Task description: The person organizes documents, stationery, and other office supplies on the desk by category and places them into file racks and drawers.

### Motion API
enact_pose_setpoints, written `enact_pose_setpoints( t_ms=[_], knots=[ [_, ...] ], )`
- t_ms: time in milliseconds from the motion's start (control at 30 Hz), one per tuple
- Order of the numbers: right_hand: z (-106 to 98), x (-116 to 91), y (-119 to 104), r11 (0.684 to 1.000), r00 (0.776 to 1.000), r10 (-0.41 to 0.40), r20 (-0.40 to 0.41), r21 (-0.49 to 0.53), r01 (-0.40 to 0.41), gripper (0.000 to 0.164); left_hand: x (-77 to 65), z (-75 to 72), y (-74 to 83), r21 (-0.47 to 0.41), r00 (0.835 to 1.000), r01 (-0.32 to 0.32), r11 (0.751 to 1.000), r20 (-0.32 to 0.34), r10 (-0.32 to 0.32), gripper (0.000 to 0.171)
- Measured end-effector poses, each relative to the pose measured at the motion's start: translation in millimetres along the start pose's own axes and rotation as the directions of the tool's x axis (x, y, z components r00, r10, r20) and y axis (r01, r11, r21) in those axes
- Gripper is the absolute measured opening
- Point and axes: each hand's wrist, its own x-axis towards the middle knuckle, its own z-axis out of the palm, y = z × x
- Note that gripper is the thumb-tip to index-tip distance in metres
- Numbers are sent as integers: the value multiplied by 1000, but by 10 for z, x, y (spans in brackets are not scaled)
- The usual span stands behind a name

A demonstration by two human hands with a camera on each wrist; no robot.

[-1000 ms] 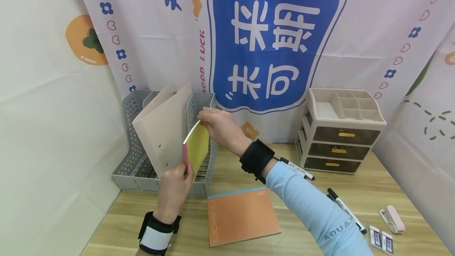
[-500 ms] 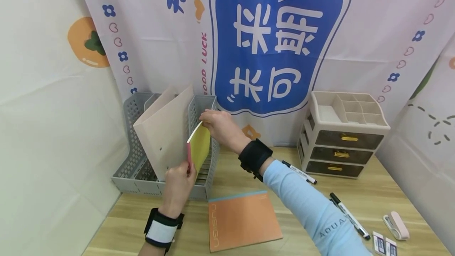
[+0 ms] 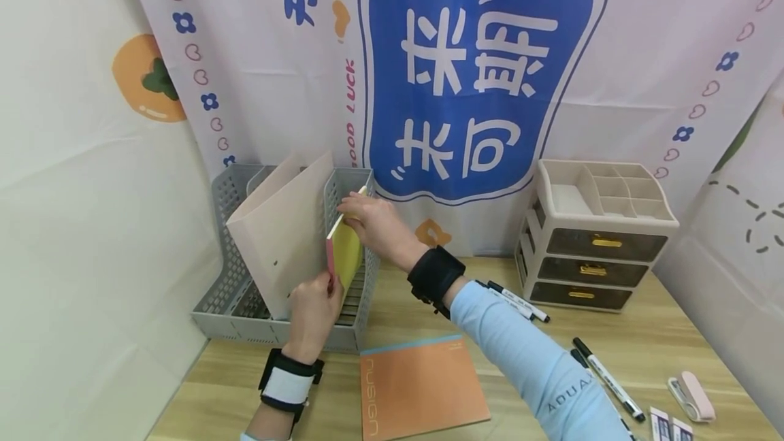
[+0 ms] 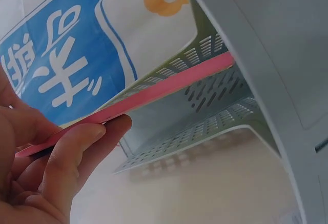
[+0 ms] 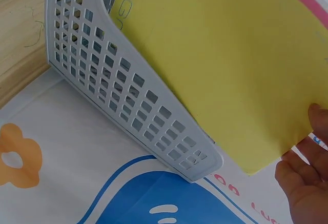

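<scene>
A yellow notebook [image 3: 348,260] with a pink spine stands on edge in the right-hand slot of a grey file rack [image 3: 245,332]. My left hand [image 3: 314,308] pinches the pink spine [image 4: 154,90] at its near side between thumb and fingers. Over the top edge, my right hand [image 3: 381,226] grips the notebook, and its far corner shows beyond the fingers. In the right wrist view the yellow cover [image 5: 220,65] lies along the rack's perforated side wall [image 5: 123,80]. A large beige folder [image 3: 284,237] leans in the rack, left of the notebook.
An orange notebook [image 3: 425,386] lies flat before the rack. To the right stands a beige drawer organizer [image 3: 603,237]. Markers [image 3: 609,380], a pink stapler [image 3: 695,397] and small labelled packets [image 3: 670,426] lie on the wooden table [image 3: 490,352]. A printed cloth [image 3: 275,107] hangs behind.
The yellow notebook has shifted slightly back and to the right in the slot. My right hand now grips nearer the middle of its top edge, while my left hand stays on the spine.
</scene>
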Motion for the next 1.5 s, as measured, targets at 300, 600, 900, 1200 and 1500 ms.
enact_pose_setpoints(
  t_ms=[300,600,900,1200,1500],
  knots=[
    [35,-76,78,999,999,-52,-2,-11,52,26,143,152,-51,-40,995,58,998,83,-54,11],
    [184,-163,121,999,999,-39,23,14,39,29,243,293,-219,-62,983,100,993,163,-89,11],
    [365,-251,201,1000,999,15,46,-3,-14,36,358,447,-340,-77,958,174,982,244,-151,10],
    [491,-316,255,997,992,62,112,-57,-56,44,411,650,-434,-82,938,244,966,273,-214,11],
    [566,-377,333,996,991,70,115,-57,-64,44,420,770,-459,-112,927,267,957,300,-224,12]
  ],
)
